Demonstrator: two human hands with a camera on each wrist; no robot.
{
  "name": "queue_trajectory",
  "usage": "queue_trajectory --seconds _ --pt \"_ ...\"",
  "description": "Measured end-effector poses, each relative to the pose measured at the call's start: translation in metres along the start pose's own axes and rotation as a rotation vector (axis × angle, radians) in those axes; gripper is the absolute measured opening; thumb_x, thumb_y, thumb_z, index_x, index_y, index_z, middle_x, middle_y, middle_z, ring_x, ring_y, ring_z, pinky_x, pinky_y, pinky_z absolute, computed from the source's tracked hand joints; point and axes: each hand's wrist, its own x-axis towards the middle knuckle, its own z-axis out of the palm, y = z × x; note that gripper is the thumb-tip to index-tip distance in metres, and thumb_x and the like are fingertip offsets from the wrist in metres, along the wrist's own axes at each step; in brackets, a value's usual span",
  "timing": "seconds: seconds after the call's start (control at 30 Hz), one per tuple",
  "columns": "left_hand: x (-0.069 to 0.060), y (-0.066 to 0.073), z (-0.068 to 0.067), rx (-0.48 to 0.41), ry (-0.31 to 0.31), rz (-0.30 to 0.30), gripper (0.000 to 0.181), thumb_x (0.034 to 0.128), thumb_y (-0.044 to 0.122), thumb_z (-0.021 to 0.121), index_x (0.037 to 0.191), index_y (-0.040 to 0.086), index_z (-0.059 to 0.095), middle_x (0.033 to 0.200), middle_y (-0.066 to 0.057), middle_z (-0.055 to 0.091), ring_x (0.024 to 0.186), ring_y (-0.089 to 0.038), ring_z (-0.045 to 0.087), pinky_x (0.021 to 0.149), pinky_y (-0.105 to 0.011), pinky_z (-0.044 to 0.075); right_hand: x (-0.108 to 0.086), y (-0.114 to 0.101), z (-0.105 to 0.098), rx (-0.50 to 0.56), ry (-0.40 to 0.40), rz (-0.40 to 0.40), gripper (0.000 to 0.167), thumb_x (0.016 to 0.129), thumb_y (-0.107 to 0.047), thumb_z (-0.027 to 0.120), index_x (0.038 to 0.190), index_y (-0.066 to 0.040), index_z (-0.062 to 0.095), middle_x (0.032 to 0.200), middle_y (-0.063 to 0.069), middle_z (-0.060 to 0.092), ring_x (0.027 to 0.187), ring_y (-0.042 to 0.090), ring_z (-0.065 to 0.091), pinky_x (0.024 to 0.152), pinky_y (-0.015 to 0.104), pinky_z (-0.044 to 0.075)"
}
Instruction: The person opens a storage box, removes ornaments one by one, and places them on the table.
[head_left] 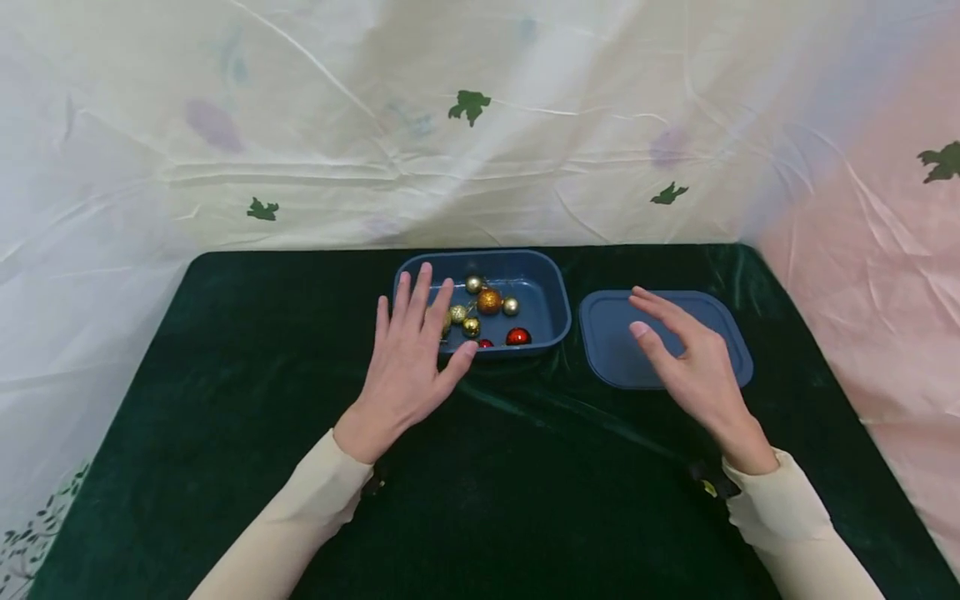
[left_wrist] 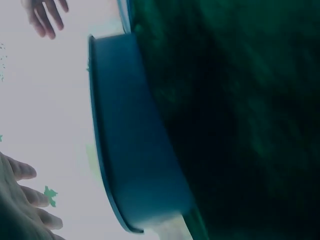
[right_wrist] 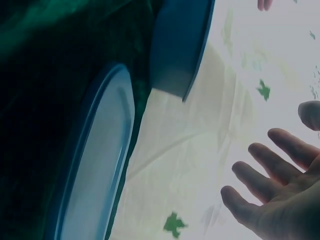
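The blue rectangular container (head_left: 553,312) sits in the upper middle of the head view, on a dark green, velvety surface (head_left: 480,508). Inside it lie small baubles: an orange one (head_left: 489,301) between two silvery ones, two gold ones nearer the left hand (head_left: 403,360), and a shiny red one (head_left: 518,336) close to the front wall. A second red bauble (head_left: 486,343) (only its top shows) peeps over that wall.

The left hand covers the container's left end in the head view, palm down, with its fingers released, straight and spread. In the left wrist view its fingers, at the lower left of the frame, stand apart from the container's rim.

The matching blue lid (head_left: 606,346) lies flat just right of the container, with a narrow gap between the two. Over its right part hangs the right hand (head_left: 693,362), its fingers released and slightly bent, the thumb set apart; the right wrist view shows them clear of the lid.

Both forearms wear cream sleeves (head_left: 787,508). A pale, creased fabric backdrop (head_left: 570,125) with green bird-like shapes fills the top of the head view.
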Motion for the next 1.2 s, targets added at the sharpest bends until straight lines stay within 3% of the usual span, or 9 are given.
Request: queue_trajectory --seconds 0.17,0.27,0.53,0.77,0.93,1.2 --pt "0.0 -0.019 -0.002 0.079 -0.024 -0.026 0.086 0.1023 0.069 0.033 0.167 0.013 0.022 0.174 -0.011 -0.004 0.158 -0.041 -0.004 0.12 -0.07 0.002 0.01 -0.004 0.017 0.012 -0.062 -0.065 0.042 0.105 -0.023 0.061 0.147 -0.017 0.06 0.158 0.002 0.049 0.143 0.031 0.047 0.11 0.059 0.041" --pt "0.002 -0.031 -0.003 0.108 -0.032 -0.042 0.086 0.1023 0.068 0.037 0.167 0.013 0.021 0.174 -0.013 -0.003 0.158 -0.042 -0.003 0.12 -0.071 0.002 0.016 -0.007 0.025 0.009 -0.105 -0.092 0.044 0.105 -0.026 0.062 0.147 -0.013 0.06 0.158 0.003 0.049 0.144 0.032 0.046 0.11 0.064 0.039" --pt "0.01 -0.056 -0.004 0.085 -0.128 -0.134 0.091 0.1009 0.072 0.035 0.167 0.012 0.019 0.174 -0.013 -0.004 0.157 -0.043 -0.006 0.119 -0.072 -0.001 0.039 -0.012 0.043 -0.12 -0.29 -0.208 0.052 0.104 -0.034 0.065 0.15 -0.011 0.057 0.157 0.011 0.049 0.147 0.035 0.041 0.112 0.063 0.038" --pt "0.015 -0.072 -0.003 0.061 -0.205 -0.207 0.093 0.101 0.073 0.033 0.167 0.011 0.014 0.174 -0.014 -0.003 0.157 -0.042 -0.007 0.118 -0.073 0.001 0.068 -0.014 0.053 -0.151 -0.471 -0.294 0.055 0.103 -0.035 0.067 0.15 -0.009 0.055 0.156 0.019 0.047 0.145 0.037 0.042 0.115 0.06 0.035" --pt "0.017 -0.08 -0.002 0.058 -0.23 -0.233 0.094 0.1011 0.074 0.031 0.167 0.01 0.012 0.174 -0.014 -0.002 0.157 -0.046 -0.003 0.117 -0.075 0.003 0.087 -0.014 0.061 -0.154 -0.584 -0.316 0.056 0.102 -0.036 0.068 0.15 -0.01 0.056 0.152 0.018 0.051 0.14 0.036 0.048 0.113 0.058 0.04" --pt "0.019 -0.086 0.003 0.019 -0.28 -0.259 0.098 0.0988 0.079 0.026 0.168 0.012 0.007 0.174 -0.014 -0.002 0.157 -0.045 -0.005 0.118 -0.074 0.002 0.108 -0.011 0.075 -0.134 -0.703 -0.33 0.05 0.099 -0.031 0.072 0.141 -0.006 0.063 0.143 0.014 0.061 0.129 0.029 0.059 0.106 0.049 0.049"
